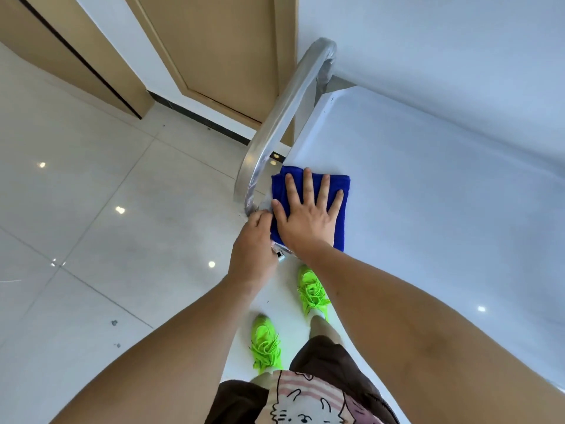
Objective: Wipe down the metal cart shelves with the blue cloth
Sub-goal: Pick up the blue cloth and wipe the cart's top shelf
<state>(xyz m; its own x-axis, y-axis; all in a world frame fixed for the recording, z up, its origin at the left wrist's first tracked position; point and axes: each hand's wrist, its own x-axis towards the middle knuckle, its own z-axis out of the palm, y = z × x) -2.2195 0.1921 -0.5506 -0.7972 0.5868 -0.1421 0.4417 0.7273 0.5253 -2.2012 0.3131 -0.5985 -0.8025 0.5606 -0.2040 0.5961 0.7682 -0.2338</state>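
A folded blue cloth (339,206) lies flat on the near left corner of the metal cart's top shelf (428,194). My right hand (308,215) presses on the cloth with its fingers spread and straight. My left hand (255,240) grips the cart's corner at the foot of the curved metal handle (284,117), right beside the cloth; its fingers curl around the edge there. The lower shelves are hidden under the top shelf.
The cart stands against a white wall (443,41) on the right. A tan wooden door (220,50) and a glossy tiled floor (107,194) lie to the left. My feet in bright green shoes (312,289) stand by the cart's near edge.
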